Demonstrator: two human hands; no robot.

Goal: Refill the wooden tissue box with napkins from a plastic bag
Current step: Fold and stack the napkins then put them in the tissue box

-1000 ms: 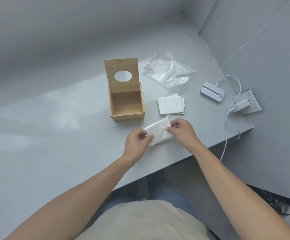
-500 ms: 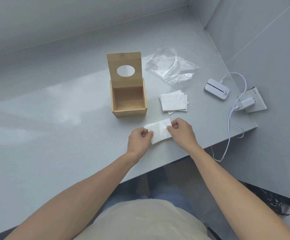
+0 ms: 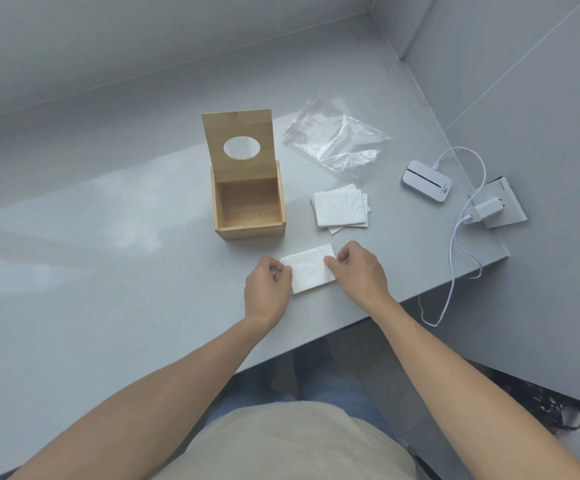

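task looks roughly at its middle, none of the refill itself done yet. the wooden tissue box stands on the grey countertop with its hinged lid tipped up and back, and the inside shows bare wood, no napkin in it. the clear zip plastic bag lies flat behind and to the right of the box and looks emptied, so taking the napkins out seems done. left to do: finish handling the napkin in hand, load it and the loose pile into the box, close the lid.

hands: left hand is curled nearly closed, pinching the left edge of 1 folded white napkin; right hand is likewise curled, fingertips pinching the right edge. the napkin lies flat on the counter just in front of the box, between both hands, probably being folded or squared up.

counts: 1 box, 1 lid with 1 oval hole, 1 bag, 1 napkin in hand, 1 napkin pile right of the box, with at least 2 sheets by the offset edges; exact count cannot tell. also 1 small white device, 1 white charger plug and 1 white cable at the far right.
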